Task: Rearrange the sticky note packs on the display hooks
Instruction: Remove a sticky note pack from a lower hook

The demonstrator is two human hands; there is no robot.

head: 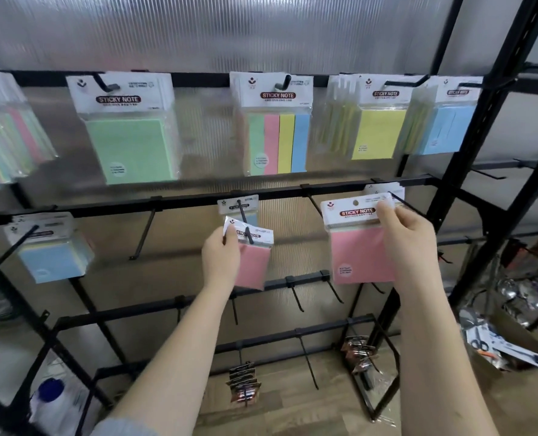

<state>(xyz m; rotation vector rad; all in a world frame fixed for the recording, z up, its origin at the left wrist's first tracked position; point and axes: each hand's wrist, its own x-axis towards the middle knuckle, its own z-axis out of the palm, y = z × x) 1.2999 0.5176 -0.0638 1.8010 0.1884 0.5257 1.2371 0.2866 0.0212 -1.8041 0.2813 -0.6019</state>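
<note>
Hands come first, nearest the camera, both raised to the middle rail. The left hand (220,256) pinches the header card of a small pink pack (253,262), thumb and fingers clamped on its top left corner; the centre hook (244,223) appears to pass through the card's hole, so this pack looks to be sliding along that hook, though whether on or off I cannot tell. The right hand (407,237) grips a larger pink pack (360,243) by the right edge of its header, fingers closed on the card. Its hang hole is free of any hook, and the pack hangs just left of the right hook (401,204), which already carries a white-headed pack (385,188) further back.

Judging from this, the step in hand is the hanging of the pink packs on the middle row. The next move calls for lining the larger pack's hole up with a hook tip and pushing it back squarely.

Further off, the top rail (198,80) carries a green pack (129,143), a striped pack (277,136), a yellow pack (377,130) and a blue pack (443,127).
</note>
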